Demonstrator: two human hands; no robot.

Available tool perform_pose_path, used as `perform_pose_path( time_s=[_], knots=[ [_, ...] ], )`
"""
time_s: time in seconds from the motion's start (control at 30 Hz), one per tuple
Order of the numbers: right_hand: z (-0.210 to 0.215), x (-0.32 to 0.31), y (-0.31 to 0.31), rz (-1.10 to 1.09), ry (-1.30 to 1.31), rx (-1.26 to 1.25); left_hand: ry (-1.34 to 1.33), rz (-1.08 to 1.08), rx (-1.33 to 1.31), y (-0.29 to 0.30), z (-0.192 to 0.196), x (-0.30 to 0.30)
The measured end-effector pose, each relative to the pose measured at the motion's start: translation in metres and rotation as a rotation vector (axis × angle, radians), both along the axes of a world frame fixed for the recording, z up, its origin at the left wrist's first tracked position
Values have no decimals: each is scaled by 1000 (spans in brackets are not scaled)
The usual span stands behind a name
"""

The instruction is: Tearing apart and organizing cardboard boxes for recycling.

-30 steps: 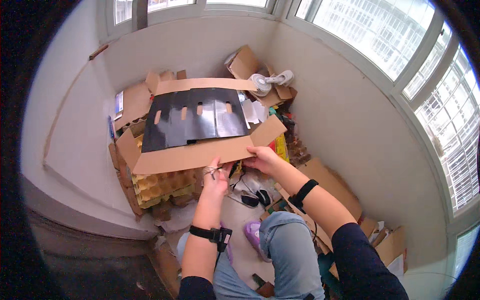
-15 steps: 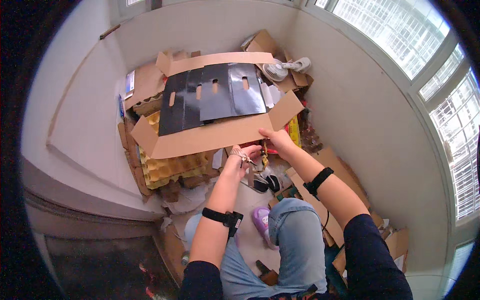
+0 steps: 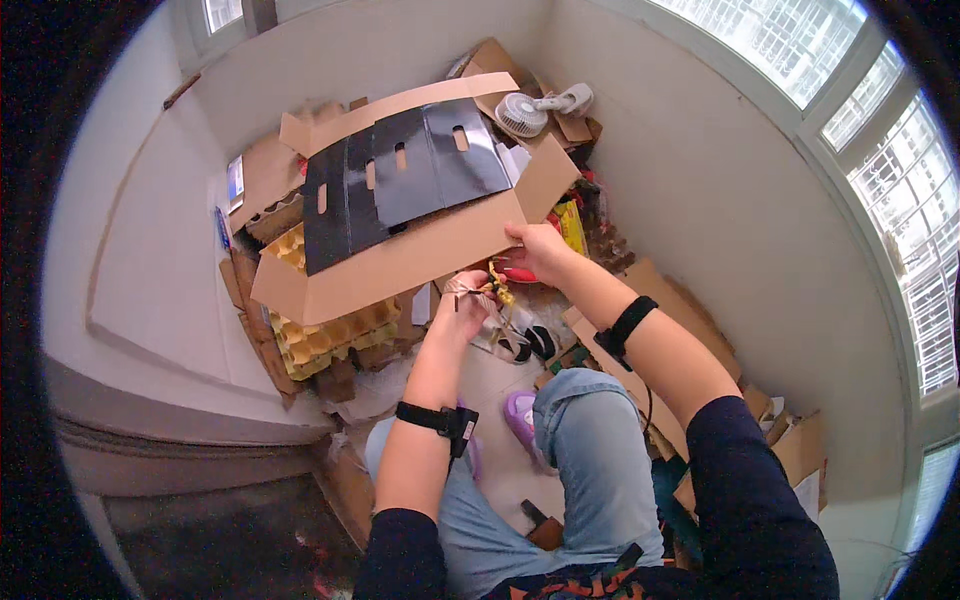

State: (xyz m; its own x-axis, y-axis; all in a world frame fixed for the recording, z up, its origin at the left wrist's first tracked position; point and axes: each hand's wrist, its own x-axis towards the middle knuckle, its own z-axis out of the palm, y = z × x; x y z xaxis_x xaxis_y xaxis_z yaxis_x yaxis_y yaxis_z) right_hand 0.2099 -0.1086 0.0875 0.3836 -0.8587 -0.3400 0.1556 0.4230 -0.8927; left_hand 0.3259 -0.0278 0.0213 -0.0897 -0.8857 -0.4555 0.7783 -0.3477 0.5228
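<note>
A flattened, open cardboard box (image 3: pixel 400 258) with tan flaps tilts in front of me. Black glossy panels (image 3: pixel 425 170) with slots lie across it. My right hand (image 3: pixel 540 250) grips the box's near right corner, thumb on top of the flap. Just below that edge is my left hand (image 3: pixel 468 305), its fingers curled beside a small yellow, dark-tipped tangle (image 3: pixel 501 287). What exactly the left fingers hold is too small to make out. Something red (image 3: pixel 518 274) shows under my right hand.
Yellow egg trays (image 3: pixel 335 335) and cardboard are stacked at the left. A white fan (image 3: pixel 522 114) lies at the back right. More cardboard (image 3: pixel 690 330) leans along the right wall. A dark-bladed, brown-handled tool (image 3: pixel 542 525) lies on the floor between my legs.
My view has shifted, so the room sits further left and up. My left hand has come up close to the yellow tangle, and its fingers have curled. The right hand stays on the box corner.
</note>
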Motion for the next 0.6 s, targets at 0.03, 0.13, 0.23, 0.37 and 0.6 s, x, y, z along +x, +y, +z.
perform_pose_path(
  time_s=[0.03, 0.13, 0.23, 0.37, 0.6],
  knots=[
    [4, -4, -3, 44, -26, 58, -143, 21, -14, -2, -1, 1],
    [21, -35, -19, -53, -92, 93, -324, 12, -31, 1, 19, -9],
    [47, -67, -22, -62, -111, 56, -290, -13, -13, 16, 27, -18],
    [81, -118, 5, -90, -115, -114, -59, 122, -41, 9, -26, -9],
    [92, -194, 54, -187, -14, -84, 296, 418, -181, 4, -33, 5]
  ],
)
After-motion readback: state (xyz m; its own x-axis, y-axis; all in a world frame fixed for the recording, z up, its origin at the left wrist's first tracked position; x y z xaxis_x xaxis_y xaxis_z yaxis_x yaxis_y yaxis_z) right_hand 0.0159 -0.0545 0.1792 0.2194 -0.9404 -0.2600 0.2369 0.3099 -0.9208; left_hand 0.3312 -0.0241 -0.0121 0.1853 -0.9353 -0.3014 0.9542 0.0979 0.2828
